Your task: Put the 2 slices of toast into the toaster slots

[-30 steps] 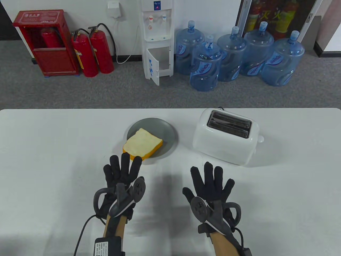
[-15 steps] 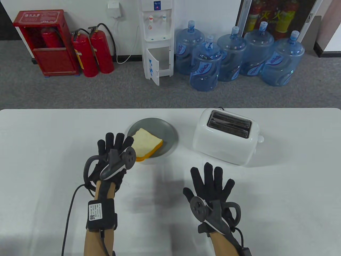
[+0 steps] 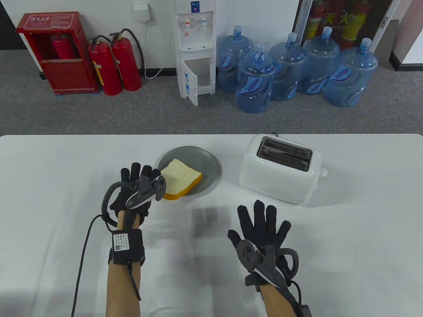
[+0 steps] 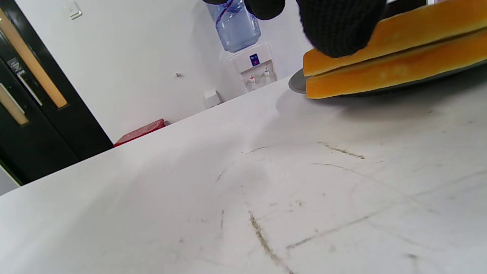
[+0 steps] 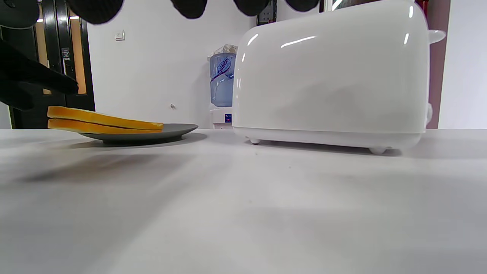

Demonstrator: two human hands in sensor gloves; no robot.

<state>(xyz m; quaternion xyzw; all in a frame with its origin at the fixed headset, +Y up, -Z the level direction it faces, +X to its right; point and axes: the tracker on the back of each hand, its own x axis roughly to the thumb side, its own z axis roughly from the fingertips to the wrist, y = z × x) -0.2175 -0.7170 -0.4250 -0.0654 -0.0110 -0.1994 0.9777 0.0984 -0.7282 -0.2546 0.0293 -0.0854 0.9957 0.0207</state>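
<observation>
Two slices of toast (image 3: 181, 178) lay stacked flat on a grey plate (image 3: 211, 163) just left of the frame's middle in the table view, the near-left corner of the stack hanging over the plate's rim. From my left wrist view I could tell the pair apart as two orange-crusted edges, one on top of the other. My left hand (image 3: 135, 185) sat at the lower left edge of the plate, and a gloved fingertip (image 4: 335, 30) was against the crust of the top slice; whether the fingers had curled round it or only touched it, I could not tell from any view. My right hand (image 3: 261, 228) hovered in the lower right of the table view, fingers straight and fanned apart, holding nothing, well apart from the toast and short of the toaster (image 3: 281, 168). That white toaster stood right of the plate on the white table (image 3: 49, 185), its two dark slots facing up with no bread in them. In my right wrist view the toaster filled the upper right, the plate and both slices showed low at the left, and my four fingertips (image 5: 190, 7) hung in from the top edge.
</observation>
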